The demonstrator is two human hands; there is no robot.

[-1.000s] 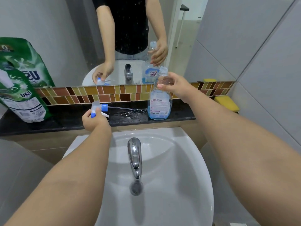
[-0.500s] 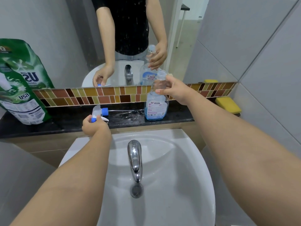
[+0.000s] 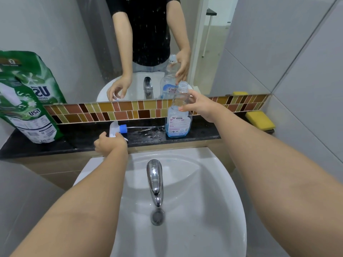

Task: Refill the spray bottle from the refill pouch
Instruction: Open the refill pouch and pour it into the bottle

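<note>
The clear spray bottle [image 3: 178, 125], uncapped and holding a little blue liquid at the bottom, stands upright on the black ledge [image 3: 204, 133]. My right hand [image 3: 202, 106] grips its neck. The white and blue spray head [image 3: 116, 127] lies on the ledge to the left, its thin dip tube [image 3: 144, 127] pointing at the bottle. Just in front of the spray head is my left hand [image 3: 109, 144]; the mirror shows its fingers spread and holding nothing. The green refill pouch [image 3: 27, 101] stands at the ledge's far left, out of both hands' reach.
A wet patch glistens on the ledge between spray head and bottle. A yellow sponge [image 3: 259, 120] lies at the ledge's right end. Below are the white basin [image 3: 213, 201] and chrome tap [image 3: 155, 180]. A mirror and tile strip back the ledge.
My left hand has let go of the spray head and drawn slightly back toward me. The right hand keeps its hold on the bottle's neck.
</note>
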